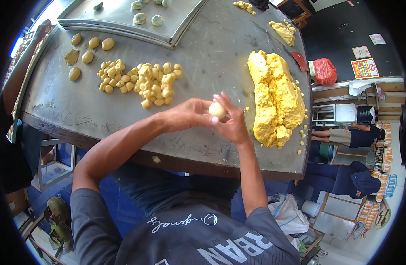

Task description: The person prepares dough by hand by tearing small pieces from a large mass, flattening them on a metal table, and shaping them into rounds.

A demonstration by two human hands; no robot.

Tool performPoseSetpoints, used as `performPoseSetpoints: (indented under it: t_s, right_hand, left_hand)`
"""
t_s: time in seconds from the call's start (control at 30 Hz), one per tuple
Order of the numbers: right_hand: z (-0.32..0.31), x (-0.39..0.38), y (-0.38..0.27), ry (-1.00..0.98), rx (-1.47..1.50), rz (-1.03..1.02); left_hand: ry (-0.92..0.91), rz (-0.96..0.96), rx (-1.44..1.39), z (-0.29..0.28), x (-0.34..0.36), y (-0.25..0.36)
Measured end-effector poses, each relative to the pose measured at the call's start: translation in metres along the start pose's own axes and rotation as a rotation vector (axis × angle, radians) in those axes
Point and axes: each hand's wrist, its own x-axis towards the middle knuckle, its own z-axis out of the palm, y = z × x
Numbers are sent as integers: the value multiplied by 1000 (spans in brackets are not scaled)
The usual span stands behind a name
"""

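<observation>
Along the far left edge of the grey metal table, a few flattened dough rounds lie apart from each other, next to a smear of dough. Just right of them sits a heap of small cut dough pieces, loosely piled and touching one another. Behind that heap, a stack of metal trays carries a few pale greenish balls.

At the middle of the table's near edge, both hands meet above the surface. The left hand reaches in from the lower left with its fingers curled round a small pale dough ball, and the right hand comes up from below with its fingertips pressed on the same ball from the other side. So the ball is pinched between the two hands, held clear of the tabletop, and each hand is closed on it rather than loose.

Right of the hands lies a big block of yellow dough, rough and crumbly, with small crumbs scattered round its lower end. Farther back near the rim is a smaller lump of dough. Beyond the table on the right, a red plastic bag rests on a shelf, and another person in dark clothes is bent over below it.
</observation>
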Motion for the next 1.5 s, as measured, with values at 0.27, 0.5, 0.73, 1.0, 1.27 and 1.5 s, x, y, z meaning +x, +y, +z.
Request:
performPoseSetpoints:
  t_s: [0.27,0.5,0.73,1.0,1.27,1.5]
  right_hand:
    - [-7,1,6,-117,-62,-144]
    - [9,-1,-15,104,265,261]
    - [13,0,5,116,-87,-138]
    - [12,5,1,-7,7,-119]
    - [0,2,-13,-143,284,241]
    - [5,3,-1,20,-128,-104]
  left_hand:
    - [56,-143,210,-7,-1,4]
    - [58,-84,196,-7,0,4]
    - [73,-38,115,-2,1,1]
    - [55,-158,272,-15,-3,-3]
    - [19,-225,188,-10,-5,9]
    - [-20,-196,119,-11,-2,7]
